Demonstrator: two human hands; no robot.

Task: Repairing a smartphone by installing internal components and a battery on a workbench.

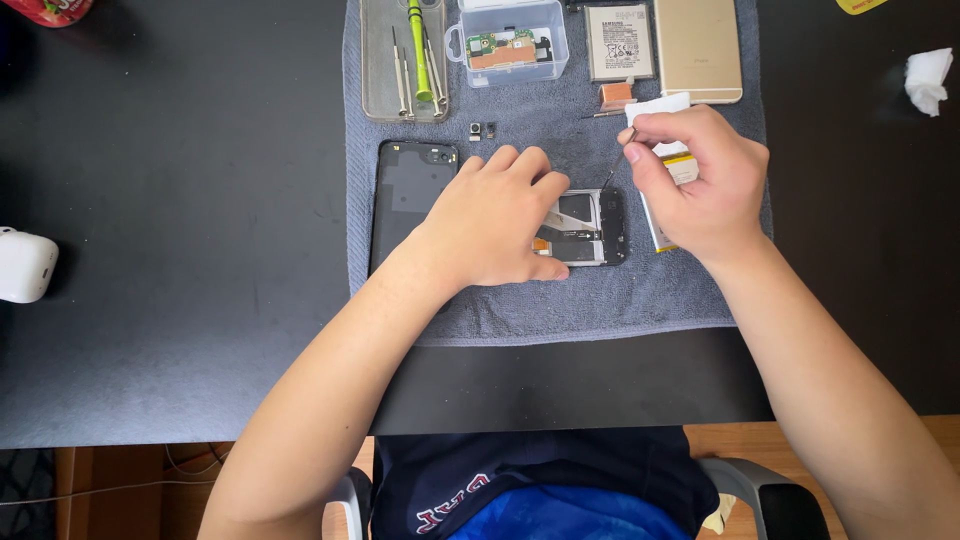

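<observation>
left hand [495, 225] lies flat, fingers loose, pinning the opened black phone frame [590, 228] on the grey towel [520, 300]; right hand [695, 180] pinches a thin metal tool [618, 160] tight

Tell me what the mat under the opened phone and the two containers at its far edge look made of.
The mat looks like grey terry cloth: matte and nubbly. The long tool tray and the small box look like clear hard plastic: contents show through their glossy walls. The opened phone shows metal-looking plates, probably.

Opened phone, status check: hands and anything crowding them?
Left hand pressing down on opened phone. Right hand pinching thin tool, tip at phone's upper edge. Black back cover beside left hand, white paper behind right.
</observation>
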